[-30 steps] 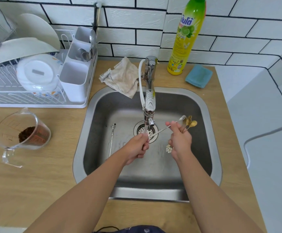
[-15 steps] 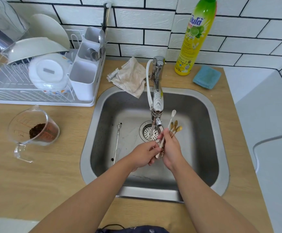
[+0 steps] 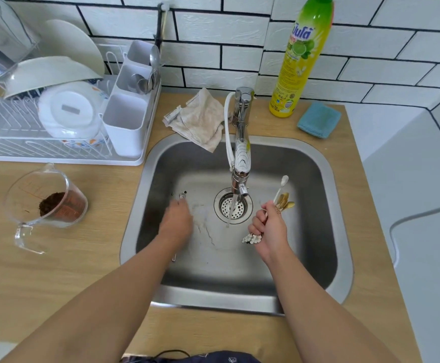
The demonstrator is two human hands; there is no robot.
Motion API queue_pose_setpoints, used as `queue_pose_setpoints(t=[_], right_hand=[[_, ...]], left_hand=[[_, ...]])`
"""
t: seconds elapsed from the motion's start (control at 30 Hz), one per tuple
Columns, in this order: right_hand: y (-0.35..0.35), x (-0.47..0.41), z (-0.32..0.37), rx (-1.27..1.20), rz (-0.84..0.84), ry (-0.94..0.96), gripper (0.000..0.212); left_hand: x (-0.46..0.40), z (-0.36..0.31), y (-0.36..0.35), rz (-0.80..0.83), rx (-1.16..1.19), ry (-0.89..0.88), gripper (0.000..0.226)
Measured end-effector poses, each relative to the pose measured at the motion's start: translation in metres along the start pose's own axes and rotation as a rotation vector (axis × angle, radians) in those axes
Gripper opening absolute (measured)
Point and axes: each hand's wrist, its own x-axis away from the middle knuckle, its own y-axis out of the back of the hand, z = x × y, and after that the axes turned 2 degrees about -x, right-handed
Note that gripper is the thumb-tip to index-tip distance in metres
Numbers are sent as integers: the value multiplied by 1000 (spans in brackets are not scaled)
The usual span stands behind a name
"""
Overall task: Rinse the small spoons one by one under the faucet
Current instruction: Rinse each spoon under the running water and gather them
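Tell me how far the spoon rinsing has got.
Looks mostly done: the right hand grips a bunch of small spoons beside the running faucet. In hand: the left hand reaches over one long utensil on the sink floor. That piece remains.

Faucet (image 3: 241,153) over mid-sink (image 3: 279,305)

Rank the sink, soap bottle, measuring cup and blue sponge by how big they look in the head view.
1. Sink, by far the largest.
2. Soap bottle.
3. Measuring cup, close to the bottle in apparent size; the wide lens makes that pair unsure.
4. Blue sponge, smallest.
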Motion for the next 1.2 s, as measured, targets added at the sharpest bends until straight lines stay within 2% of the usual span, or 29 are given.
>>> queue_pose_setpoints(t=[0.1, 0.17, 0.3, 0.4, 0.5, 0.57, 0.63, 0.77, 0.87, 1.03, 1.1, 1.2], right_hand=[[1, 0, 1, -33, 18, -43, 31], [2, 0, 1, -44, 25, -50, 35], [2, 0, 2, -8, 11, -54, 37], [0, -1, 0, 66, -9, -38, 34], [1, -3, -4, 246, -104, 36, 23], [3, -3, -9, 363, -166, 66, 15], [4, -3, -14, 435, -179, 59, 10], [2, 1, -21, 524, -96, -24, 20], [0, 3, -26, 630, -17, -17, 25], [2, -2, -32, 752, -8, 164, 5], [4, -3, -33, 822, 25, 173, 18], [6, -7, -35, 802, 103, 113, 13]], left_hand=[[-1, 8, -8, 72, -186, 49, 36], [0, 9, -13, 52, -160, 55, 29], [1, 11, -15, 63, 9, 109, 18], [4, 8, -14, 135, 66, -32, 20], [16, 2, -15, 170, 218, -156, 15], [27, -2, -17, 219, 400, -157, 8], [35, -4, -20, 300, 534, -149, 10], [39, -8, -18, 392, 721, -72, 8], [41, -9, -17, 457, 749, -92, 6], [40, -10, -17, 516, 776, -88, 11], [40, -10, -16, 539, 809, -64, 11], [39, -7, -15, 581, 859, -25, 11]])
